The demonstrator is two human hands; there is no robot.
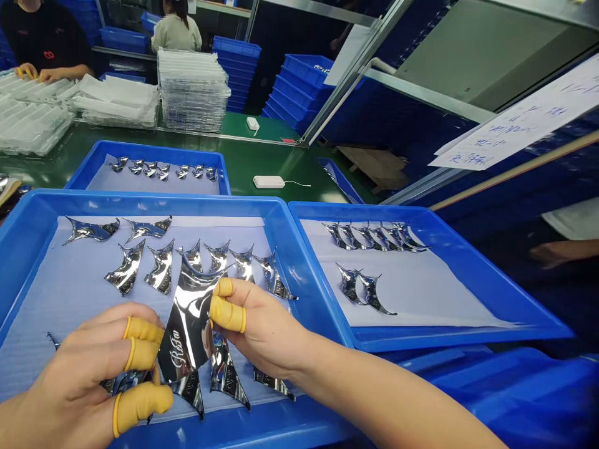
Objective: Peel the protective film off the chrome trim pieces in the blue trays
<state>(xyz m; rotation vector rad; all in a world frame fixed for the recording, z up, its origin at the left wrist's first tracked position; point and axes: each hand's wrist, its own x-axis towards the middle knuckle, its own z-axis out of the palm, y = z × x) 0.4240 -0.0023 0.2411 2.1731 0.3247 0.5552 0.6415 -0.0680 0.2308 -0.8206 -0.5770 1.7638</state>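
By the green table (281, 159), a rear blue tray (154, 148) and, near it, a white corded device (269, 182) are being carried. Beyond the metal strip (262, 141), a smaller white device (253, 123) and stacked clear trays (194, 93) are being supported.

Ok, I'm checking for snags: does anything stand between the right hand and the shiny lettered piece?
Nothing visible except the yellow finger covers on the right hand, which holds the shiny lettered piece by its right edge.
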